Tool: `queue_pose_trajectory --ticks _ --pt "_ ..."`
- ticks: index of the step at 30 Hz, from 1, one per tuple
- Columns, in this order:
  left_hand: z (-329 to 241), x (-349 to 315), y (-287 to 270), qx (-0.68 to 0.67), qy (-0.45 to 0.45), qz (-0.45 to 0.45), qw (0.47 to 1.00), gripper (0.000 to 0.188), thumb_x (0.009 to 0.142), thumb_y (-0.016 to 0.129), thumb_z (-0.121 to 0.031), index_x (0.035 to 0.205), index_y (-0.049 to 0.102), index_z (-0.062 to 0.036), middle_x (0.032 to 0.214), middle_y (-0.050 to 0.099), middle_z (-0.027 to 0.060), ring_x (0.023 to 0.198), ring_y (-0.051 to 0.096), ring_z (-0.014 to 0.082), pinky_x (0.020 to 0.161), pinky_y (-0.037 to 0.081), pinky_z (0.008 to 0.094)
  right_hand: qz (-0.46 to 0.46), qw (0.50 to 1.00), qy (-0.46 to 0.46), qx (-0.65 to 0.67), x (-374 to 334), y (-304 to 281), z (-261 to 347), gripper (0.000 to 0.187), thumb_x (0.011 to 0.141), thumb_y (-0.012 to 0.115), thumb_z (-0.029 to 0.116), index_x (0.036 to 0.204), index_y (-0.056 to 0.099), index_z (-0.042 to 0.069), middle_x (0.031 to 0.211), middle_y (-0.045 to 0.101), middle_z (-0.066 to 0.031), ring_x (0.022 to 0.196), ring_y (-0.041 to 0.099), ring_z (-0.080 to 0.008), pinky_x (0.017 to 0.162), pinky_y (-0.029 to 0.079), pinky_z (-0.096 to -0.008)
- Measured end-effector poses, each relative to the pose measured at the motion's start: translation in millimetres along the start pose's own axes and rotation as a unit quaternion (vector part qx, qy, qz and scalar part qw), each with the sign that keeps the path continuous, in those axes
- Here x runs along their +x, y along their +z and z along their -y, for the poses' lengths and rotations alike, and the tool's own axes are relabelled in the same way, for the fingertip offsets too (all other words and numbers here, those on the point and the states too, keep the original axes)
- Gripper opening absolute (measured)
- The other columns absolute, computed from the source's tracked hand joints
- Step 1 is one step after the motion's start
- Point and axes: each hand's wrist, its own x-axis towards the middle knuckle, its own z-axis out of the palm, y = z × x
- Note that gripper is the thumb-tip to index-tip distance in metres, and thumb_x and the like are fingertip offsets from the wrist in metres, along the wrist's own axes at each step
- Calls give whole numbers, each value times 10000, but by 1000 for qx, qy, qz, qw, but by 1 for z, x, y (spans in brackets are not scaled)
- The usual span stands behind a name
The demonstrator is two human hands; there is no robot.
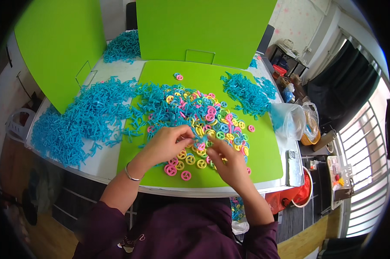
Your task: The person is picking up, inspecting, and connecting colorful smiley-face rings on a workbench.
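My left hand (174,141) is closed in a pinch, its fingertips on a small blue plastic piece (199,139) above the middle of the heap. Facing it, my right hand (227,160) has thumb and forefinger bent together close to the same piece; what lies between those fingertips is too small to make out. Beneath both hands spreads a heap of small spoked plastic wheels (201,164) in pink, yellow, blue and green. Loose blue plastic pieces (158,101) are mixed into its far left side. All this lies on a green mat (264,168).
A large pile of blue pieces (70,129) covers the table's left; another pile (246,95) lies at the right. Green boards (203,30) stand behind. A phone (294,166) and a clear plastic bag (287,118) are at the right edge. A red bag (289,196) is below.
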Motion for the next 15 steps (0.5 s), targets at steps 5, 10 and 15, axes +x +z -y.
queue_pose_trajectory --ticks 5,10,15 --pt "12 -1 10 107 168 26 980 119 808 648 -98 899 628 -25 809 658 111 711 646 239 620 503 325 73 982 111 135 38 15 -30 327 893 637 231 1133 587 15 890 681 -121 723 627 -124 632 494 -274" --pt "4 -4 13 162 171 -3 972 155 776 679 -128 897 617 -53 781 646 89 706 641 246 627 503 328 87 942 139 291 28 12 -31 253 896 613 140 1095 581 -13 934 653 -58 837 606 -99 733 494 -251" --pt "5 -8 10 190 81 39 978 345 691 769 -200 936 564 -68 790 623 78 742 626 245 667 494 360 -12 886 174 430 23 9 -40 167 892 611 112 1027 578 21 878 620 -32 813 605 -113 746 517 -279"
